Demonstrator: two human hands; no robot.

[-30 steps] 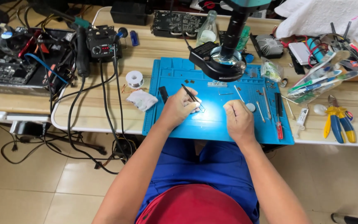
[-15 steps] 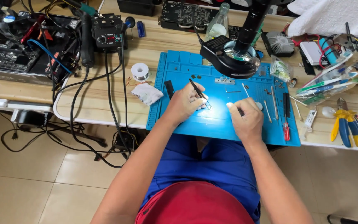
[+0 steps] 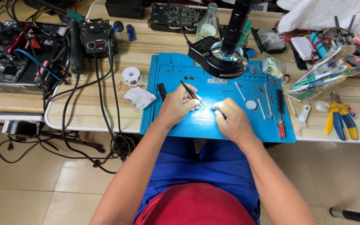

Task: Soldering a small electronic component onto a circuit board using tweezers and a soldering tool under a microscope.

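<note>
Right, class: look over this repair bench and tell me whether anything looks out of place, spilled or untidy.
Nothing looks spilled or broken. The oddest part is the black cables, which hang off the bench edge and tangle on the floor. A crumpled white cloth lies beside the blue mat. The left hand holds tweezers near the right hand.

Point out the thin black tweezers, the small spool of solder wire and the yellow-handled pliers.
thin black tweezers [image 3: 188, 91], head view, on the shaft above the left hand's fingers.
small spool of solder wire [image 3: 131, 76], head view, on its round top face.
yellow-handled pliers [image 3: 341, 118], head view, on the handles.
</note>
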